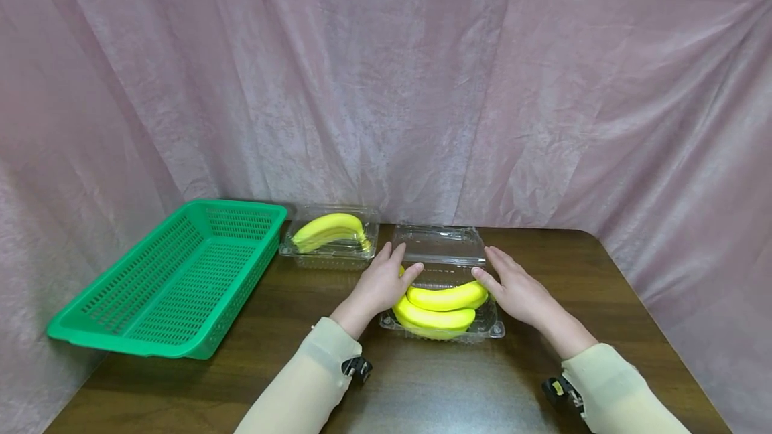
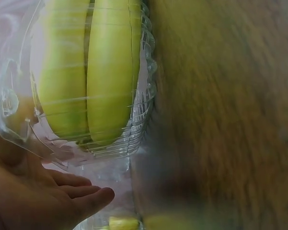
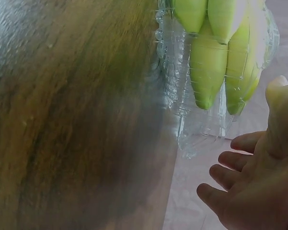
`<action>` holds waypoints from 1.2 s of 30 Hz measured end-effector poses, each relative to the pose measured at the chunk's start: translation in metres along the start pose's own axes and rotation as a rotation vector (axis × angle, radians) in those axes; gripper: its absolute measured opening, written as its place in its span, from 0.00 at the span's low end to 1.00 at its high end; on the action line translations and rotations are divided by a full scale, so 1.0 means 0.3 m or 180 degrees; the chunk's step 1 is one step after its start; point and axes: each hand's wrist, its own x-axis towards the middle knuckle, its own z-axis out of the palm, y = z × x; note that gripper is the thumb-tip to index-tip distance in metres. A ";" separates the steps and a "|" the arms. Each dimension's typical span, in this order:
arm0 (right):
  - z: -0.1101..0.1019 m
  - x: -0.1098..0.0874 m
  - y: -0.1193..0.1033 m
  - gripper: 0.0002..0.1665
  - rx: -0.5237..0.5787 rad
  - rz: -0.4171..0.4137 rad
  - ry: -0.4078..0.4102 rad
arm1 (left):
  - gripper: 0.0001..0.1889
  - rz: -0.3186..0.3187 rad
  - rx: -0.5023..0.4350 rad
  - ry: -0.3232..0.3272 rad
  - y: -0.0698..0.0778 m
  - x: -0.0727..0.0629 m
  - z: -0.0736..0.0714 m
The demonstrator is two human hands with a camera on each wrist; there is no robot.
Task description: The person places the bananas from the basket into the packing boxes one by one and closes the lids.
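Observation:
A clear plastic clamshell box (image 1: 491,327) sits on the table with its lid (image 1: 437,243) folded open toward the curtain. Several yellow bananas (image 1: 443,320) fill its base. At the left side of the box is my left hand (image 1: 380,284), fingers extended and thumb out over the box. On the opposite side my right hand (image 1: 520,291) is held with straight fingers, its thumb near a banana end. In the left wrist view the bananas (image 2: 110,72) show through the ribbed wall; whether the left hand touches the box, I cannot tell. The right fingers (image 3: 235,163) hold nothing.
An empty green plastic basket (image 1: 205,286) stands at the left of the wooden table (image 1: 434,394). Beside it at the back is another clear clamshell box (image 1: 332,262), lid down, with bananas (image 1: 330,228) inside. A pink curtain (image 1: 386,86) hangs behind the table.

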 end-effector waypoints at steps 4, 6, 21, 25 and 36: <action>0.012 0.005 0.005 0.52 0.0040 0.0034 -0.0043 | 0.40 -0.0026 -0.0066 0.0044 -0.007 0.000 0.005; 0.018 0.007 0.009 0.52 0.0074 0.0053 -0.0056 | 0.40 -0.0033 -0.0070 0.0053 -0.011 0.002 0.009; 0.033 0.021 0.000 0.52 0.0308 0.0176 -0.0105 | 0.40 -0.0074 -0.0145 0.0050 -0.019 0.011 0.012; 0.034 0.021 0.001 0.52 0.0320 0.0177 -0.0100 | 0.40 -0.0082 -0.0167 0.0032 -0.022 0.012 0.012; 0.040 0.024 0.005 0.50 0.0460 0.0162 -0.0020 | 0.40 -0.0051 -0.0196 0.0017 -0.028 0.015 0.003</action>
